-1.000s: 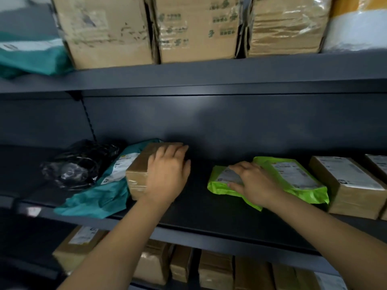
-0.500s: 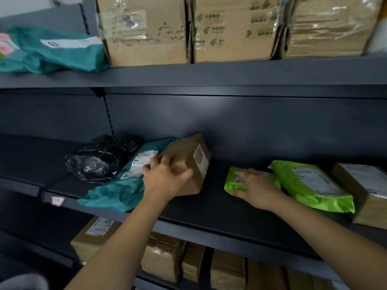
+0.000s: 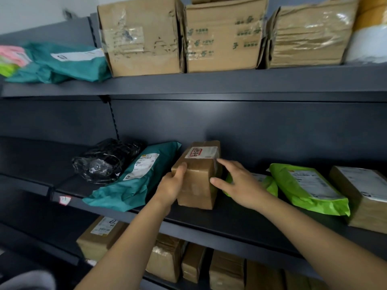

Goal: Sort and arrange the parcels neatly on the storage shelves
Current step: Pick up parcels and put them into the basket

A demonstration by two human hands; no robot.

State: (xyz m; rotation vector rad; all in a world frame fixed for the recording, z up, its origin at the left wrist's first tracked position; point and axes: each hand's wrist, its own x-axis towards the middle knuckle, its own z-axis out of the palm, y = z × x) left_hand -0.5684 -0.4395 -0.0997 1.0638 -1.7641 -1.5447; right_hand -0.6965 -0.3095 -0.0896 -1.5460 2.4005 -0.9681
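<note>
Nearest to us, below the front edge of the middle shelf [image 3: 230,220], a row of brown cartons [image 3: 100,235] stands packed side by side. Both our bare forearms reach up over that edge. Our left hand [image 3: 171,185] grips the brown box [image 3: 196,181], with the thumb on its near left corner and the fingers wrapped round its left side. The box stands on end close to the shelf's front edge, its red and white label facing up. Our right hand [image 3: 240,183] is spread, fingers straight and apart, with the thumb and forefinger touching the box's right side; it grips nothing. Under that hand lies a small green parcel [image 3: 270,184], and just beside it, toward the right end, a large green mailer [image 3: 307,189] leans against 1 labelled carton [image 3: 362,195]. Left of the box, touching it, a teal mailer [image 3: 142,178] slopes down to the front edge, and a black plastic bag [image 3: 106,160] sits beside it toward the back. Behind them rises the dark back panel [image 3: 251,126]. On the top shelf [image 3: 230,84] a teal bag [image 3: 69,61] lies at the left, and 3 cardboard boxes [image 3: 224,38] stand in a row.
</note>
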